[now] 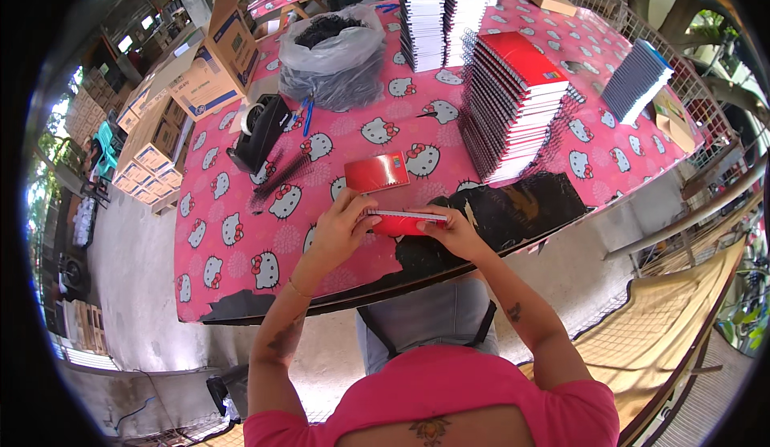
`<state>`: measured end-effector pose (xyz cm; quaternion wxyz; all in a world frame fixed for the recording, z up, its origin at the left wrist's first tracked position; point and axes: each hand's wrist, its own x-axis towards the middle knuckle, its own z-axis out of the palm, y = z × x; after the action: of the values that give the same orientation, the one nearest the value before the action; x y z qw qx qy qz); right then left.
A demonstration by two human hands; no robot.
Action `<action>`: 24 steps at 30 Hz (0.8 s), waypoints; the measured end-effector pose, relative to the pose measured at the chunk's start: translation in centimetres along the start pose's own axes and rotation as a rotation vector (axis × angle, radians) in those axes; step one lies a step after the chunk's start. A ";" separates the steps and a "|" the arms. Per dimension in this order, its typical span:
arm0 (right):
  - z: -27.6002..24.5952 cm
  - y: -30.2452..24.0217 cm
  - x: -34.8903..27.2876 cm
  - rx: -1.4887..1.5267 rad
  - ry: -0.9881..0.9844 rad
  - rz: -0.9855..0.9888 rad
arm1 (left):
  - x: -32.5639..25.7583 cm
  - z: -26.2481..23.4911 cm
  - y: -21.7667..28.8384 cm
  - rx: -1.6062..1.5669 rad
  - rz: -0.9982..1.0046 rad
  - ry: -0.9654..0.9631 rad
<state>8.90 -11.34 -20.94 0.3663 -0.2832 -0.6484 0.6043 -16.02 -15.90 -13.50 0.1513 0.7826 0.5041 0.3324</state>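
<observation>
Red notebook (pixel 399 227) pinched between left hand (pixel 345 221) and right hand (pixel 457 232), above the desk (pixel 241 256) near its front edge. Looks like binding-edge work; next move probably calls for keeping that edge level.

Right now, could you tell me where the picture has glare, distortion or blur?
Head view: a pale sheen on the red notebook lying flat; the near edge of the pink table bends from the fisheye; daylight is washed out at the left rim; the held notebook looks fairly sharp.
</observation>
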 end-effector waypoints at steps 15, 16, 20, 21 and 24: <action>0.9 -0.6 0.0 -0.025 0.069 0.003 | -4.0 4.1 1.4 0.635 0.067 0.084; 1.2 -0.5 0.0 -0.019 0.060 -0.012 | -3.7 3.5 1.3 0.619 0.063 0.110; 1.1 -1.1 0.3 -0.008 0.037 0.008 | -0.6 1.9 1.6 0.692 0.067 0.015; 1.4 -1.3 0.1 -0.047 0.033 -0.003 | -1.8 2.3 1.9 0.628 0.042 0.025; 1.9 -2.0 -0.2 -0.093 0.022 -0.060 | -4.1 3.3 2.7 0.547 0.029 0.117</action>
<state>7.59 -12.77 -19.03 0.3776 -0.2870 -0.6800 0.5591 -13.08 -20.40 -15.85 -0.1000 0.7809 0.5717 0.2308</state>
